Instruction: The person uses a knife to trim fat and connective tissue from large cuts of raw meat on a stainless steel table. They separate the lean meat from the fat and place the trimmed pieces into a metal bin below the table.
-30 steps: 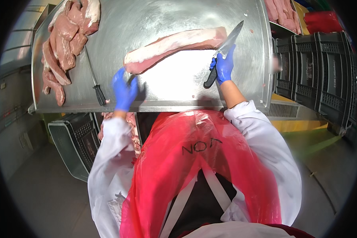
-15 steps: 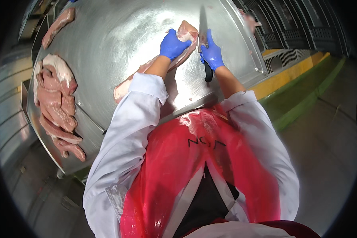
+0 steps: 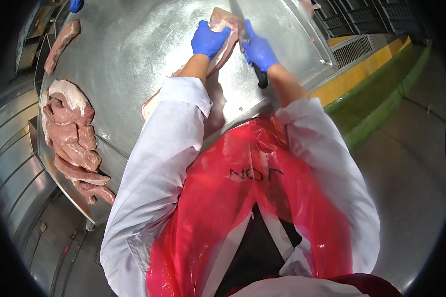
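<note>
A long strip of raw meat (image 3: 224,19), pale with fat along it, lies slanting across the metal table. My left hand (image 3: 209,40), in a blue glove, is closed on its far part with the thumb toward the right. The strip's near end is partly behind my left sleeve. In my right hand (image 3: 259,50), also gloved in blue, is a knife (image 3: 261,77) with a black handle. Its blade points away from me and lies along the right edge of the meat's far end, touching or very close; blur hides which.
Several raw meat pieces (image 3: 74,131) are heaped at the table's left side. A narrow piece (image 3: 62,47) lies beyond them. Another blue-gloved hand (image 3: 76,5) shows at the far left. The metal table (image 3: 134,54) has a raised rim; a yellow edge (image 3: 352,79) stands right of it.
Both hands have shifted slightly farther away and left in the picture. The knife has come in closer to the meat's right side. A blue glove shows more at the far left.
</note>
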{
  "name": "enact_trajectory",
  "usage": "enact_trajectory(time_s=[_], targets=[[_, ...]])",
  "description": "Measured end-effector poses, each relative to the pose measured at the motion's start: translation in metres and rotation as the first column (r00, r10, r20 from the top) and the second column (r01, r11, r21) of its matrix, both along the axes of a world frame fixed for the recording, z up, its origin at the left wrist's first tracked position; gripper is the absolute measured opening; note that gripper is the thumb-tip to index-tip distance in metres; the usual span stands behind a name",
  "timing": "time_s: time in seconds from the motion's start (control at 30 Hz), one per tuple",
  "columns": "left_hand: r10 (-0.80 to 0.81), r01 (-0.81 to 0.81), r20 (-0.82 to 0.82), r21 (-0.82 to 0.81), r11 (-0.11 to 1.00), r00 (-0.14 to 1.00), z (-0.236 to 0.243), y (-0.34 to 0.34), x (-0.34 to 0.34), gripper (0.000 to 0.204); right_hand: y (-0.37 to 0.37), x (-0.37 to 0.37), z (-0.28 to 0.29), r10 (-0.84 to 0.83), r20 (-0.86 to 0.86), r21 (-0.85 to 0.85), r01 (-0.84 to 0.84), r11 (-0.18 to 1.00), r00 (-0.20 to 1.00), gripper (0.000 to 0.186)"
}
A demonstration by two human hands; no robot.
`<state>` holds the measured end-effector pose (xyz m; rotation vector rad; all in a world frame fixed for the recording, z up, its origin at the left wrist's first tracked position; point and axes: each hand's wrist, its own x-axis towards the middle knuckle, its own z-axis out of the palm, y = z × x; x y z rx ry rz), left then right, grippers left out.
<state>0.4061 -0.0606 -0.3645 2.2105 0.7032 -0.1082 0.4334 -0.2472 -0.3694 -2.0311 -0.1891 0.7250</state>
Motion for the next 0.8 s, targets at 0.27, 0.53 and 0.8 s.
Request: enact_trajectory(time_s=[0.27, 0.53, 0.8], targets=[[0.058, -0.055, 0.038, -0.079, 0.995, 0.998, -0.035, 0.056, 0.030, 0.079, -0.063, -0.135, 0.032, 0.277, 0.058, -0.210, -0.259, 0.943, 0.959, 0.076], [0.069, -0.140, 0.218, 0.330, 0.934, 0.973, 0.002, 0.076, 0.000, 0.074, -0.155, -0.117, 0.083, 0.432, 0.320, -0.480, -0.248, 0.841, 0.843, 0.071], [-0.373, 0.113, 0.300, 0.627, 0.771, 0.878, 0.068, -0.045, -0.136, 0.061, -0.105, -0.029, 0.109, 0.693, 0.614, -0.480, -0.517, 0.708, 0.378, 0.065]])
